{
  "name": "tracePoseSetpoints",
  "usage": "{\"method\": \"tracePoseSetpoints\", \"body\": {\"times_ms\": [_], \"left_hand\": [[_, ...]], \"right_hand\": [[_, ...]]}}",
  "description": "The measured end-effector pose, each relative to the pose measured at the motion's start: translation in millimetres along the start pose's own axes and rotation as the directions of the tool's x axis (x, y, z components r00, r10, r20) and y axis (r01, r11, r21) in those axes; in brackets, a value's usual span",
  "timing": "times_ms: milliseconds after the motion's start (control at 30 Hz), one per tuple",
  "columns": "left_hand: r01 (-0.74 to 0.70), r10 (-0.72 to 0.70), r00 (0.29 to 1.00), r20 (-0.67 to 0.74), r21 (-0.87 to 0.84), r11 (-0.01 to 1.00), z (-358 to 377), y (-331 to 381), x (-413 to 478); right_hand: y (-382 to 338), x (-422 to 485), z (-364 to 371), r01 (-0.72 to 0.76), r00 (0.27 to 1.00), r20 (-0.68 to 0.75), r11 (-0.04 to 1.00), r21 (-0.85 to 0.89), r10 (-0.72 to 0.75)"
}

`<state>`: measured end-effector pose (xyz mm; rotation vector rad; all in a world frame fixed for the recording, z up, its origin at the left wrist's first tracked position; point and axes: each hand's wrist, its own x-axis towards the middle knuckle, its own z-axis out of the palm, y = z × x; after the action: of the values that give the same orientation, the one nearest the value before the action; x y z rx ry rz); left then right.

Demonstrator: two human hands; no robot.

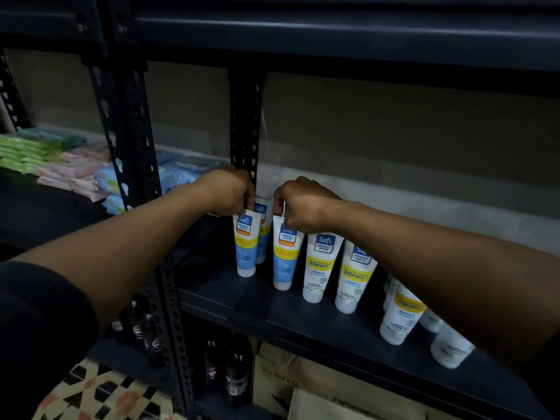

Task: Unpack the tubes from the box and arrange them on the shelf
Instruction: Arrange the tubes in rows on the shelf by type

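Pinching the flat crimped end of a blue tube [247,247] in my left hand [228,192], I kept it standing cap-down on the shelf board [303,316]. My right hand [303,207] pinched the crimp of a second blue tube [285,259] just beside it in the same way. Both grips were closed on the tubes' top edges. I judged that this hold suited the job: from the crimp I could steady each tube on its narrow cap and square its label to the front.

Each tube's long axis ran close to vertical, cap at the bottom and crimp at the top, leaning a little with the printed face towards me. Both caps appeared to rest on the board.

A third tube [263,234] stood close behind the left one, partly hidden. To the right the row went on with white tubes [321,265], also cap-down, and more stood farther along under my right forearm.

Behind my left hand rose a perforated upright post [245,122]. Wipe packs [45,159] lay on the neighbouring bay to the left, and dark bottles [236,368] stood on the level below, beside a brown carton [281,377]. I could not tell whether that carton was the box.
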<state>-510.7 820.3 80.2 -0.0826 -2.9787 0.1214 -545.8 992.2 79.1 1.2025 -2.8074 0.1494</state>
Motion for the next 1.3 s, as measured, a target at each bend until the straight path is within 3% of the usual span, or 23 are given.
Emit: {"method": "tracePoseSetpoints", "body": {"times_ms": [333, 967, 1133, 1300], "left_hand": [[-0.004, 0.001, 1.000, -0.026, -0.132, 0.991, 5.1, -6.6, 0.9], [0.021, -0.028, 0.998, -0.053, -0.129, 0.991, 1.5, 0.8, -3.4], [0.015, -0.043, 0.986, -0.160, -0.172, 0.985, -3.6, 11.3, -1.4], [-0.086, 0.024, 0.965, -0.261, -0.227, 0.970, -18.8, 53.0, -5.6]], "right_hand": [[1.1, 5.3, 3.1, -0.024, 0.999, -0.035, 0.999, 0.030, 0.025], [7.9, 3.7, -2.7, 0.004, 0.997, -0.074, 0.996, 0.088, 0.002], [15.0, -9.4, -19.6, -0.010, 0.993, -0.113, 0.992, 0.126, 0.025], [29.2, -51.6, -48.3, -0.068, 0.963, -0.246, 0.980, 0.186, 0.113]]}}
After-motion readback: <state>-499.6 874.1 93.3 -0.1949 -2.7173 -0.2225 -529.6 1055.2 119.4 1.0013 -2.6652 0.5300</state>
